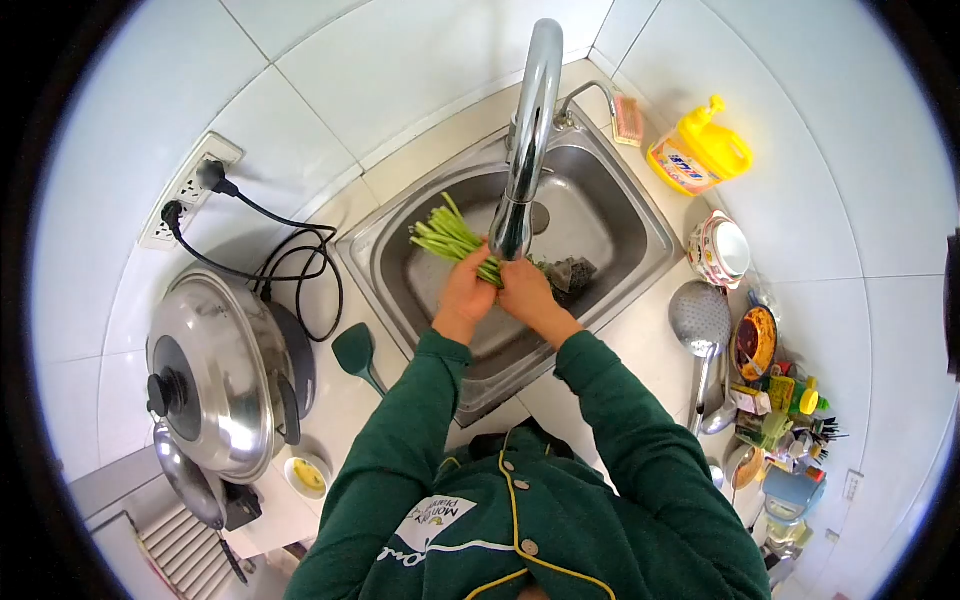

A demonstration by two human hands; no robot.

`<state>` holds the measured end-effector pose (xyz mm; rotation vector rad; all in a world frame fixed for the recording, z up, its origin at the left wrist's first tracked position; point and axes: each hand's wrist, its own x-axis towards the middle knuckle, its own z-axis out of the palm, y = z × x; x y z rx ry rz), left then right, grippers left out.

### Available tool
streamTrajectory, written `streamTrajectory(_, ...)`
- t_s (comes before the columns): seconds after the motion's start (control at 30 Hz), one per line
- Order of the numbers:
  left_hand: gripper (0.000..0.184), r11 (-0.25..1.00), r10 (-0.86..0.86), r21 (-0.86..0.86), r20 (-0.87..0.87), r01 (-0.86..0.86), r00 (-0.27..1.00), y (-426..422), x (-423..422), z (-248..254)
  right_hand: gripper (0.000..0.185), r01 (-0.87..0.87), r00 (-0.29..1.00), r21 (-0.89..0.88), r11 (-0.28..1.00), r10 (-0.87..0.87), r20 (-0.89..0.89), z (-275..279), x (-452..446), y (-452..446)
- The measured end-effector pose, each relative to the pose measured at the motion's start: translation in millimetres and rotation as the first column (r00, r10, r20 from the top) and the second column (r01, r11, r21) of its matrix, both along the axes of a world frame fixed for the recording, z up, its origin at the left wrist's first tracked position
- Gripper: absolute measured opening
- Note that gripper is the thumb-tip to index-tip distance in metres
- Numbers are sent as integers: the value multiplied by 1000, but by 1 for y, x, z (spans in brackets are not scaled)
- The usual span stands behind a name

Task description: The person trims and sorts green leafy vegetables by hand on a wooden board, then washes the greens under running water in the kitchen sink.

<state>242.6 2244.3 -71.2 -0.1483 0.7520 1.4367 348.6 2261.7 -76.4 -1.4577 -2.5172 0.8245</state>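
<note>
A bunch of green-stemmed vegetables [447, 238] is held over the sink [420, 302], its pale cut ends fanning out to the left. My left hand [467, 294] is closed around the stems near their middle. Close beside it, my right hand [528, 293] grips the same bunch farther toward its right end. Past the right hand, a dark, leafy-looking clump [572, 277] hangs over the basin; its detail is too small to make out. The chrome faucet [530, 140] arches down in front of the hands, its spout hiding part of the bunch.
A dark green spatula [354, 350] lies left of the sink, near a lidded steel pot [215, 375] with cords. On the right are a yellow detergent bottle [698, 150], a sponge [628, 120], stacked bowls [720, 248], a skimmer [699, 318] and crowded condiments.
</note>
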Motion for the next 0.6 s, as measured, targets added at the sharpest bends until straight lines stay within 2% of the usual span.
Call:
streamTrajectory(0.07,16,1000,6,24,-40,-6,999,1,1,-19,26,34,999,-42,999,-34,-2,-4,0,1)
streamTrajectory(0.13,17,999,16,39,-74,-13,997,-1,-2,-25,29,59,995,29,998,-56,-76,-27,5,1)
streamTrajectory(0.17,20,997,-32,61,-158,42,987,-5,-9,-22,29,58,995,25,998,-56,-77,-26,7,4)
streamTrajectory(0.2,24,991,-78,83,-242,101,967,-5,-16,-18,25,132,861,-117,984,-173,-478,-25,10,13)
streamTrajectory(0.23,24,991,-82,83,-241,104,967,-6,-21,-18,23,153,730,-202,967,-248,-637,-24,11,17)
streamTrajectory(0.27,24,979,-177,59,-245,197,953,-9,-25,-20,21,147,563,-276,950,-309,-766,-21,12,21)
streamTrajectory(0.3,24,958,-269,35,-248,286,931,-11,-25,-22,22,108,611,-435,894,-404,-680,-11,9,23)
streamTrajectory(0.33,24,957,-272,35,-247,289,930,-13,-22,-24,23,76,660,-582,810,-479,-579,-2,4,24)
streamTrajectory(0.4,25,942,-323,30,-199,335,925,-15,-17,-23,26,113,684,-566,816,-477,-551,0,-1,20)
streamTrajectory(0.47,26,935,-341,30,-203,354,918,-16,-20,-19,22,284,758,-481,830,-501,-418,-8,-6,22)
streamTrajectory(0.5,26,926,-364,27,-201,376,909,-18,-21,-15,22,280,759,-484,829,-500,-417,-15,-6,22)
streamTrajectory(0.57,26,909,-402,32,-201,416,894,-18,-22,-10,25,291,639,-676,678,-663,-390,-22,-3,22)
streamTrajectory(0.6,27,888,-442,40,-201,459,874,-17,-23,-9,25,289,640,-676,678,-662,-390,-21,-1,22)
